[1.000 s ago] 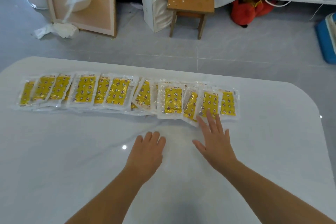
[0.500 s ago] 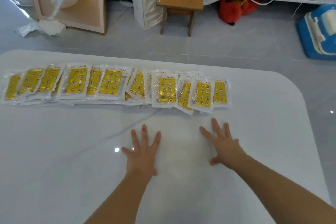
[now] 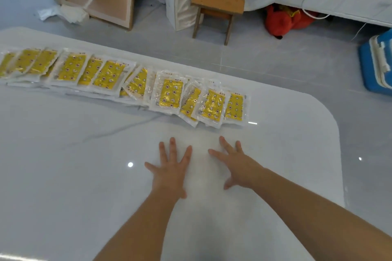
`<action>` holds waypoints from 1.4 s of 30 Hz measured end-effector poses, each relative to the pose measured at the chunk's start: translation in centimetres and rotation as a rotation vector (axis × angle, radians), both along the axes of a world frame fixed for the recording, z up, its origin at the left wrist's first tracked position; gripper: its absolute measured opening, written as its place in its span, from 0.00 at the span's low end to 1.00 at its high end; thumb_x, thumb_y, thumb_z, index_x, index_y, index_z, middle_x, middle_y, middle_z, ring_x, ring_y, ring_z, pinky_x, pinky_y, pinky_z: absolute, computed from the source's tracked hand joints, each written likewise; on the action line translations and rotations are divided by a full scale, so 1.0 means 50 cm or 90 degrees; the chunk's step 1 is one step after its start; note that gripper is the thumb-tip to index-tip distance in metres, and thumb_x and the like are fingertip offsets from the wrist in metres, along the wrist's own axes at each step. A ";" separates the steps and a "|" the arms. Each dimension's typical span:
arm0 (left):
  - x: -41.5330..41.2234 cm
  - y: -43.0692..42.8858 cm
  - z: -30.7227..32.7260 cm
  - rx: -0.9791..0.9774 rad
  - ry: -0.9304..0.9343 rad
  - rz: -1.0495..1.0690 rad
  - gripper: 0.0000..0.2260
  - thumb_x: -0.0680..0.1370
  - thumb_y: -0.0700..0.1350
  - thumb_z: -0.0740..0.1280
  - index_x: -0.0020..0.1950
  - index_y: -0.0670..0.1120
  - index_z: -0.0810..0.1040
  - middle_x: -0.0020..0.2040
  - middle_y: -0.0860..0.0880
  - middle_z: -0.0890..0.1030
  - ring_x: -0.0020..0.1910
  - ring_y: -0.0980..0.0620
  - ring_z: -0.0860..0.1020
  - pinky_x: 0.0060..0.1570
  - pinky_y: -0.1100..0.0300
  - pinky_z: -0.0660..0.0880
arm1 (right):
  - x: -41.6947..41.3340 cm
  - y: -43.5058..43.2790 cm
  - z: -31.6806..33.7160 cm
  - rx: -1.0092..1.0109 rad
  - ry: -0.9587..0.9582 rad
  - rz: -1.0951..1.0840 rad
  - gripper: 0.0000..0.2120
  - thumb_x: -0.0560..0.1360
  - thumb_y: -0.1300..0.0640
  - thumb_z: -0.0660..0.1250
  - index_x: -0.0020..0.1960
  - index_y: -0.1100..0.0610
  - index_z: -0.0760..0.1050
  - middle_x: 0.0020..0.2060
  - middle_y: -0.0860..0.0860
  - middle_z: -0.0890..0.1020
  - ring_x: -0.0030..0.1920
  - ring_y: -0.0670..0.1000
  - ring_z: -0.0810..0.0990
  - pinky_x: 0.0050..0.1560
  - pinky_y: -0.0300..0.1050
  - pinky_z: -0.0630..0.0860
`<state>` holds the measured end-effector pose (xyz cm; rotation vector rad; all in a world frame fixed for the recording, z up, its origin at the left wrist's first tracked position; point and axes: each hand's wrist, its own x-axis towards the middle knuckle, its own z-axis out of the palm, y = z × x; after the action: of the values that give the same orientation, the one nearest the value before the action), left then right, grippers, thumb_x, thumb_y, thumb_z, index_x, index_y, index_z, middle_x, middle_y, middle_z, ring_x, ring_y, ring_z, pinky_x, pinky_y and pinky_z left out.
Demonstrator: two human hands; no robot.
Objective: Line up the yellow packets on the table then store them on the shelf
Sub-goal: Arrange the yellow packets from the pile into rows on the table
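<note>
Shows a left hand point(image 3: 170, 172) and a right hand point(image 3: 237, 167) side by side, both released, fingers splayed, palms down over a glossy white table point(image 3: 63, 165), grasping nothing. Shows, near the fingertips but apart from them, a row of overlapping yellow packets point(image 3: 110, 74) running leftward out of view. Shows, on the floor beyond, a wooden stool point(image 3: 217, 3) and a blue cooler point(image 3: 376, 65).

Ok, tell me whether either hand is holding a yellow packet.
No, the left hand and right hand are spread open and empty, short of the yellow packets.
</note>
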<state>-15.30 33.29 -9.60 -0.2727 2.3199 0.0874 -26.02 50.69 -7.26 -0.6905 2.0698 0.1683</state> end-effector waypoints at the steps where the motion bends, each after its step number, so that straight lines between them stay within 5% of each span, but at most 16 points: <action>1: 0.001 -0.002 -0.002 -0.008 0.005 0.004 0.61 0.65 0.60 0.76 0.72 0.59 0.26 0.73 0.40 0.25 0.74 0.34 0.33 0.61 0.29 0.63 | -0.015 0.014 0.005 0.009 0.011 0.022 0.56 0.66 0.52 0.78 0.77 0.36 0.41 0.76 0.46 0.31 0.76 0.63 0.35 0.67 0.69 0.64; 11: -0.016 0.024 0.006 -0.079 -0.019 -0.002 0.62 0.63 0.62 0.76 0.74 0.55 0.28 0.74 0.39 0.28 0.74 0.32 0.37 0.61 0.36 0.68 | -0.101 0.121 -0.023 0.049 0.077 0.066 0.63 0.63 0.54 0.81 0.73 0.30 0.33 0.72 0.44 0.25 0.74 0.66 0.30 0.63 0.75 0.63; 16: -0.043 0.207 0.010 0.038 -0.018 0.012 0.59 0.66 0.62 0.74 0.75 0.54 0.28 0.73 0.38 0.26 0.74 0.33 0.33 0.66 0.32 0.60 | -0.111 0.133 -0.030 0.015 0.059 0.077 0.60 0.64 0.52 0.80 0.73 0.30 0.36 0.73 0.42 0.27 0.74 0.65 0.30 0.62 0.76 0.64; 19: -0.051 0.270 0.009 0.007 -0.028 0.038 0.57 0.69 0.62 0.73 0.76 0.50 0.31 0.73 0.34 0.28 0.74 0.32 0.35 0.65 0.34 0.63 | -0.150 0.146 -0.020 -0.033 0.016 0.123 0.52 0.68 0.53 0.77 0.76 0.35 0.44 0.76 0.43 0.32 0.75 0.65 0.34 0.65 0.67 0.68; 22: -0.060 0.271 0.017 -0.017 -0.056 0.023 0.56 0.69 0.60 0.74 0.77 0.48 0.32 0.74 0.34 0.30 0.74 0.32 0.37 0.62 0.40 0.70 | -0.212 0.192 0.005 -0.040 -0.033 0.176 0.44 0.71 0.54 0.75 0.78 0.43 0.52 0.78 0.48 0.37 0.77 0.62 0.39 0.73 0.59 0.59; 28: -0.075 0.291 0.040 -0.010 -0.076 0.075 0.58 0.67 0.63 0.73 0.77 0.47 0.32 0.74 0.33 0.30 0.74 0.30 0.37 0.66 0.40 0.67 | -0.332 0.314 0.004 0.037 0.087 0.157 0.52 0.69 0.53 0.77 0.77 0.37 0.43 0.76 0.48 0.32 0.75 0.67 0.37 0.66 0.69 0.66; 34: -0.167 0.365 0.056 0.191 0.046 0.275 0.50 0.73 0.53 0.73 0.77 0.56 0.35 0.76 0.43 0.31 0.76 0.40 0.36 0.71 0.40 0.58 | -0.357 0.334 -0.028 0.027 0.084 0.228 0.54 0.70 0.53 0.76 0.76 0.36 0.37 0.76 0.50 0.33 0.74 0.71 0.42 0.64 0.61 0.71; 38: -0.258 0.466 0.030 0.103 -0.018 0.209 0.48 0.74 0.47 0.71 0.76 0.58 0.34 0.73 0.39 0.27 0.73 0.32 0.32 0.68 0.33 0.59 | -0.381 0.332 -0.016 0.034 0.068 0.265 0.50 0.73 0.59 0.71 0.76 0.36 0.38 0.76 0.49 0.33 0.74 0.71 0.42 0.63 0.58 0.73; 42: -0.277 0.467 0.038 0.083 -0.075 0.214 0.45 0.75 0.38 0.65 0.77 0.58 0.35 0.73 0.38 0.26 0.73 0.31 0.32 0.62 0.42 0.71 | -0.400 0.320 0.002 0.043 0.021 0.290 0.45 0.76 0.67 0.63 0.76 0.35 0.41 0.76 0.47 0.33 0.75 0.70 0.42 0.63 0.57 0.73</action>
<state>-29.15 56.62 -7.69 -0.5831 2.1225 0.3781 -46.00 66.69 -7.14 -1.1145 1.8987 0.5073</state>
